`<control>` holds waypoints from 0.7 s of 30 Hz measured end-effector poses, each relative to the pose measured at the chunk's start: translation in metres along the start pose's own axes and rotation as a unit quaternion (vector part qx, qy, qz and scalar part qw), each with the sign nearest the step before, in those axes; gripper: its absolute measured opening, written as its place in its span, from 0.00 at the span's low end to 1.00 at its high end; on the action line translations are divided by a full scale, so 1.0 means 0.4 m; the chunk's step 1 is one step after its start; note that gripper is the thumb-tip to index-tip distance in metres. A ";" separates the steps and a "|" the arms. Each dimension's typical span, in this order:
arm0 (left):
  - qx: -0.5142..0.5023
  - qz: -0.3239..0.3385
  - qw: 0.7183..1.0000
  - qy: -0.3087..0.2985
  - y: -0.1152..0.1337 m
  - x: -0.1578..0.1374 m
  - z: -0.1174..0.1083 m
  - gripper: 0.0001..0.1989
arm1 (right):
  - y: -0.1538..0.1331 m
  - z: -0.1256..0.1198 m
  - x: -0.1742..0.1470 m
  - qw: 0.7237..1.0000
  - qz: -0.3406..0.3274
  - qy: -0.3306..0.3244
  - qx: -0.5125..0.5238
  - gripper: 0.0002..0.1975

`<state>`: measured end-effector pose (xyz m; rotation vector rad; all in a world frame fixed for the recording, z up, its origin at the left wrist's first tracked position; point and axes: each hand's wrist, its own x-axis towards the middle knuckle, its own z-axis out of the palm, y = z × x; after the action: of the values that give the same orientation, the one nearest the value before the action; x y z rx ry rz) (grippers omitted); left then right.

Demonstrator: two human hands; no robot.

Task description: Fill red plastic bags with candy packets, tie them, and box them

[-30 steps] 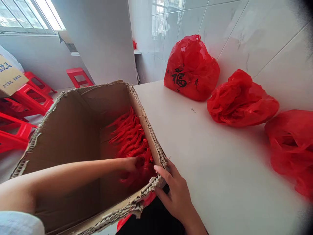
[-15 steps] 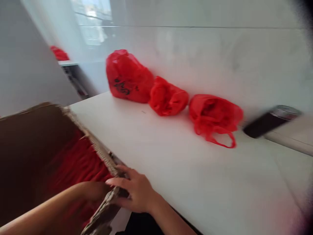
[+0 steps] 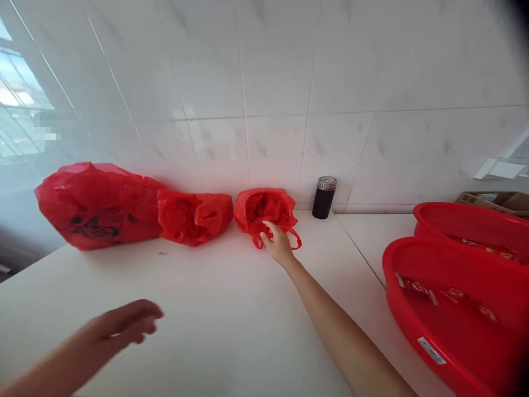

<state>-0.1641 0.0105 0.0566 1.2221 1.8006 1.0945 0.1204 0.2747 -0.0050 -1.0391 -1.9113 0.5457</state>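
Note:
My right hand (image 3: 278, 242) reaches over the handles of a red bag (image 3: 247, 212) with an open mouth and crumpled red material inside. Its thumb and forefinger are apart, with nothing seen between them; whether it touches the bag I cannot tell. Above the white table (image 3: 215, 309), my left hand (image 3: 128, 324) hangs at the lower left, slightly blurred, fingers loosely curved and holding nothing visible. Left of the open bag sits another red bag (image 3: 212, 218), bunched up. Farther left lies a larger red plastic bag (image 3: 103, 201) with black writing.
A black tumbler (image 3: 323, 199) with a silver lid stands by the tiled wall (image 3: 276, 149). On the right is a red plastic basket (image 3: 417, 325) holding several small red packets, with a second red basket (image 3: 438, 220) behind it. A cardboard box (image 3: 496, 199) sits beyond.
The view has swung right, so the cardboard box of red material is out of sight and the red baskets appear. My right hand has left the box edge for the open bag; my left is out of the box.

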 end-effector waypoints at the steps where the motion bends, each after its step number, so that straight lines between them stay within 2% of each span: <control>1: 0.085 0.012 0.995 -0.060 0.036 0.039 0.049 0.12 | 0.024 0.005 0.014 1.000 0.010 0.011 -0.006 0.25; 2: 0.152 0.041 0.981 -0.111 0.071 0.075 0.105 0.11 | 0.044 0.012 0.020 1.000 0.021 0.018 -0.012 0.27; 4: 0.236 0.107 0.956 -0.139 0.130 0.144 0.231 0.12 | 0.074 0.030 0.013 0.998 0.047 0.018 -0.027 0.30; 6: 0.303 0.180 0.929 -0.111 0.163 0.212 0.354 0.13 | 0.097 0.040 -0.002 0.997 0.071 0.011 -0.041 0.31; 8: 0.346 0.261 0.900 -0.048 0.172 0.282 0.460 0.17 | 0.118 0.038 -0.012 0.994 0.089 0.007 -0.057 0.31; 11: 0.358 0.310 0.880 0.030 0.162 0.385 0.572 0.23 | 0.145 0.023 -0.005 0.990 0.119 0.008 -0.080 0.31; 13: 0.360 0.298 0.883 0.046 0.150 0.446 0.619 0.27 | 0.159 0.017 0.007 0.986 0.141 0.006 -0.087 0.30; 15: 0.369 0.283 0.884 0.046 0.135 0.496 0.648 0.28 | 0.169 0.017 0.018 0.985 0.153 -0.001 -0.084 0.25; 18: 0.381 0.271 0.884 0.021 0.109 0.544 0.669 0.25 | 0.175 0.022 0.025 0.984 0.165 -0.002 -0.063 0.14; 21: 0.380 0.277 0.882 -0.003 0.080 0.557 0.674 0.28 | 0.176 0.023 0.029 0.982 0.188 0.024 -0.023 0.10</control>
<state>0.0129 0.2974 -0.0419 2.3097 1.9986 0.6326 0.1412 0.3236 -0.0534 -1.4424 -1.6980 0.6823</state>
